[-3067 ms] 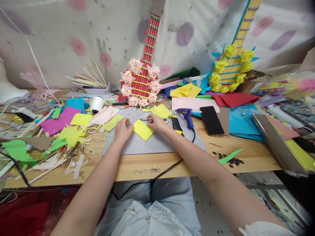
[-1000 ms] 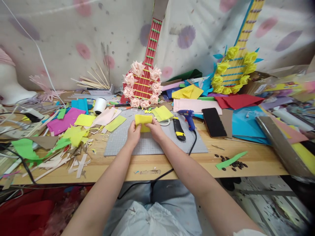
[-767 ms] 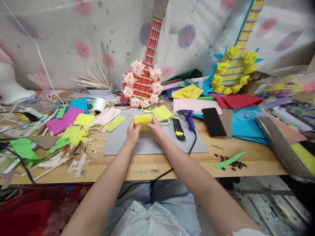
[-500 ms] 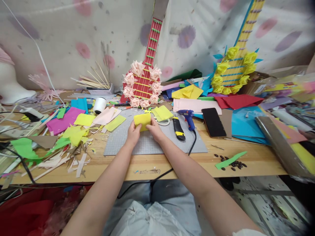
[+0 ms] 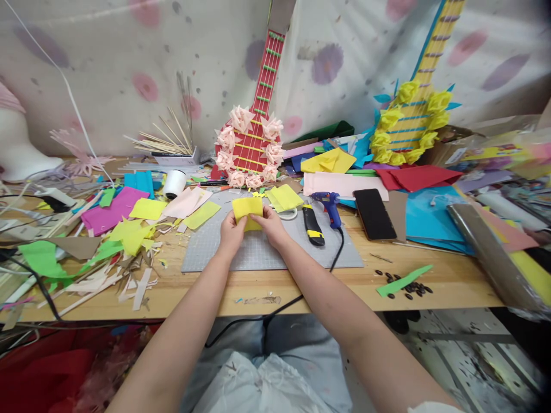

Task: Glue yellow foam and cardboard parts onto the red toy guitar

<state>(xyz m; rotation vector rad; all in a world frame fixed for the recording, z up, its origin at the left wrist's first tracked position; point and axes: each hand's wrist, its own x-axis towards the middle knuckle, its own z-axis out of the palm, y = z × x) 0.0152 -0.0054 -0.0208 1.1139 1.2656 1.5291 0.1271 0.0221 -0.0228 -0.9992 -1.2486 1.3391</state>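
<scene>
My left hand (image 5: pixel 232 230) and right hand (image 5: pixel 270 225) both clamped yellow paper piece (image 5: pixel 247 210) in pinch grip, raised above grey cutting mat (image 5: pixel 258 252) at table centre; glue gun (image 5: pixel 328 206) right.

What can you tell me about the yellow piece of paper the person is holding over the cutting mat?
The yellow paper is a small, roughly rectangular piece, plain and matte like crepe or tissue paper, apparently folded or doubled. It is held raised above the grey cutting mat, its face tilted toward the camera, in front of the red cardboard guitar. The left hand pinches its lower left edge and the right hand its lower right edge, so the bottom is partly hidden behind the fingers.
</scene>
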